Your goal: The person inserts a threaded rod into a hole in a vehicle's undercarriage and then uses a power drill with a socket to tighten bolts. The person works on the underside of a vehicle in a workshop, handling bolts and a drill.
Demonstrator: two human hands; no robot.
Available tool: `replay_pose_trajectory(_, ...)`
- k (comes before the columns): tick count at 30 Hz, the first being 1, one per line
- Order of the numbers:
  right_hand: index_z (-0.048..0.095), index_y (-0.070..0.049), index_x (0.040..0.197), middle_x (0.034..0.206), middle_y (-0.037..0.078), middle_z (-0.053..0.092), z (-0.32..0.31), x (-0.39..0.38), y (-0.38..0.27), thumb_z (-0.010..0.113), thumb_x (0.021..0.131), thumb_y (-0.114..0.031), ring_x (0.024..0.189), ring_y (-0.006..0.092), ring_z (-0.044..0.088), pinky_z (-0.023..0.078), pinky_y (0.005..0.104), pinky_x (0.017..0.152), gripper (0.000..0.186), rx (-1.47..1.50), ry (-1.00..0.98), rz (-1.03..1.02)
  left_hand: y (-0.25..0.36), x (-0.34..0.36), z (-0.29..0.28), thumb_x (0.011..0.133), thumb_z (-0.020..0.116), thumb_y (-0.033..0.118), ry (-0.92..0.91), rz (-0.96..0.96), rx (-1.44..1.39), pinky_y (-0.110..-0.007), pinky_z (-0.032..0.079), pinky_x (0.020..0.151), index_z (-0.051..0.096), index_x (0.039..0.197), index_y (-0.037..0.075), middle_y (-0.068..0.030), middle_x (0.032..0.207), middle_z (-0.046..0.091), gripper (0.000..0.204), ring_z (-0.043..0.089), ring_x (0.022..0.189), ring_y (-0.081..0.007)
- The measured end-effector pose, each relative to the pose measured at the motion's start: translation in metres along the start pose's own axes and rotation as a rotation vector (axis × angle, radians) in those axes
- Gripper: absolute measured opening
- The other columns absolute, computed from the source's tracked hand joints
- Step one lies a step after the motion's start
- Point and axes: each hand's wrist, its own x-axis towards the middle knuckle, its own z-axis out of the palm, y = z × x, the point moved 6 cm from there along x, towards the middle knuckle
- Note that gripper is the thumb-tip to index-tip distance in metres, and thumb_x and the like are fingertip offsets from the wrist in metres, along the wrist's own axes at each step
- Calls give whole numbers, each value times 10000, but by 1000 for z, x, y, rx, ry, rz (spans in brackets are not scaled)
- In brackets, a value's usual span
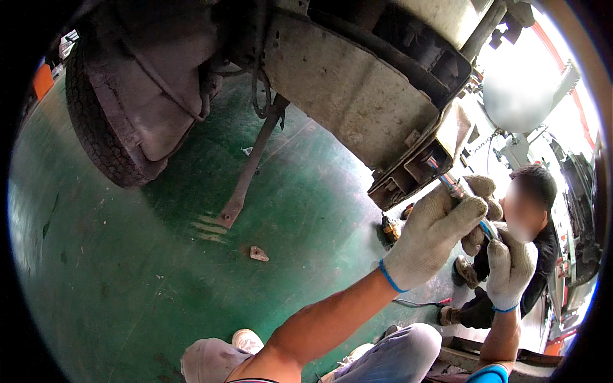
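Cable-like strand [488,229], slender, blue, pale and reddish, left hand [439,231] and right hand [513,263] clamped on it

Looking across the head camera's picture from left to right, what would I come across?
Orange object at the edge → dark tyre → slanting metal bar → left gloved hand → right gloved hand.

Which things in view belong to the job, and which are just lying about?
Likely in the job:
coloured wires, held in left hand and right hand
metal beam

Apparently lying about:
small brown piece on the floor
yellow-and-black tool
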Motion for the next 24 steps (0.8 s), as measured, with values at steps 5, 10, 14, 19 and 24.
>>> replay_pose_trajectory(5,649,6,788,578,1,518,12,-3,20,600,925,-308,517,54,445,328,247,486,346,401,-11,445,2,-8,9,985,600,256,187,-10,74,-230,454,485,554,1210,-20,-106,913,663,359,555,580,-80)
replay_pose_trajectory(10,684,15,879,581,-37,481,9,0,28,586,959,-406,482,45,416,295,238,445,440,586,-240,435,-4,-4,10,1007,565,328,229,-48,223,-228,432,451,566,1180,-12,-92,843,666,381,519,525,-72)
replay_pose_trajectory(14,640,56,1125,867,78,623,14,3,84,393,1041,-485,739,113,588,470,260,667,600,976,-52,292,2,3,4,1032,504,370,151,132,297,-208,404,370,522,1324,43,-136,1057,685,439,423,482,-48)
replay_pose_trajectory(19,651,-30,1212,798,11,610,131,-62,288,628,922,-489,696,81,548,463,236,612,544,621,-103,833,-16,15,10,1039,464,399,-59,109,133,-250,373,349,380,1438,-33,-133,1097,614,594,351,504,-87)
replay_pose_trajectory(24,598,-97,1190,1110,195,666,288,-137,399,588,875,-270,1039,374,640,506,460,885,360,-70,-438,712,-14,11,8,1035,484,378,61,146,192,-339,544,632,305,1477,-26,-54,990,521,625,501,726,-97)
